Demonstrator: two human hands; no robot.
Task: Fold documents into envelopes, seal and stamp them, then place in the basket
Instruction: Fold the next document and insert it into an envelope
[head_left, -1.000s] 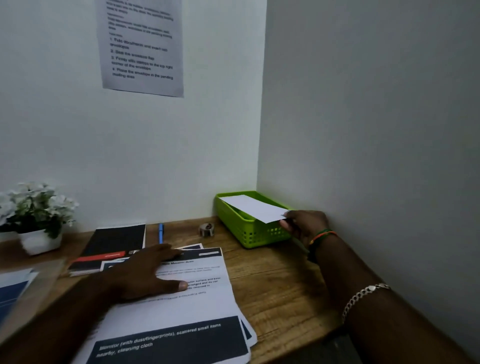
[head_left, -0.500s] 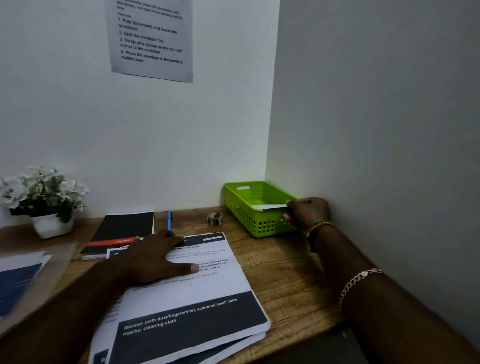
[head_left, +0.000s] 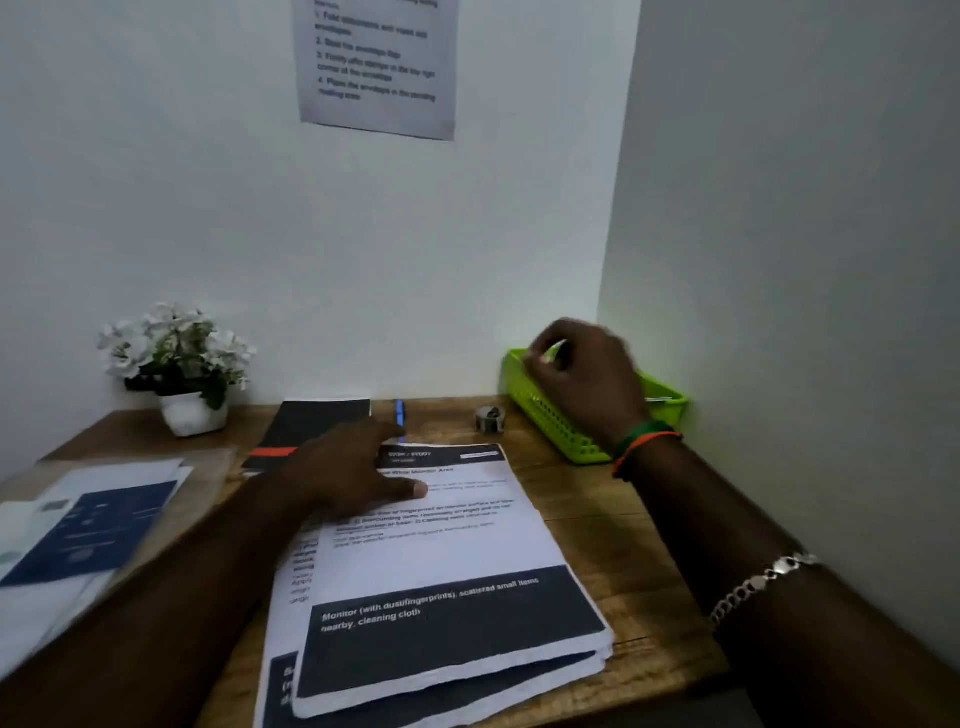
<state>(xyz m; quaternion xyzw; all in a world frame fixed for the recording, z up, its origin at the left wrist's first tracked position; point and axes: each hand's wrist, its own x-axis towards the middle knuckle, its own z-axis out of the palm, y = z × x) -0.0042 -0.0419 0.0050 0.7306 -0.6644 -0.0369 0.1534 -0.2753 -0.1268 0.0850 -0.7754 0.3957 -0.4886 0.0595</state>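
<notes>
Documents (head_left: 441, 551) lie stacked on the wooden bench (head_left: 613, 525), the left hand (head_left: 353, 473) pressing flat on their top sheet, fingers spread and relaxed. At the back right corner sits the green basket (head_left: 670, 402), a sliver of white envelope (head_left: 658, 399) showing inside. Above the basket hovers the right hand (head_left: 582, 379), blurred, fingers loosely curled, holding nothing. Nearby: a black notebook (head_left: 317, 423), tape roll (head_left: 490, 419), blue pen (head_left: 400, 413).
</notes>
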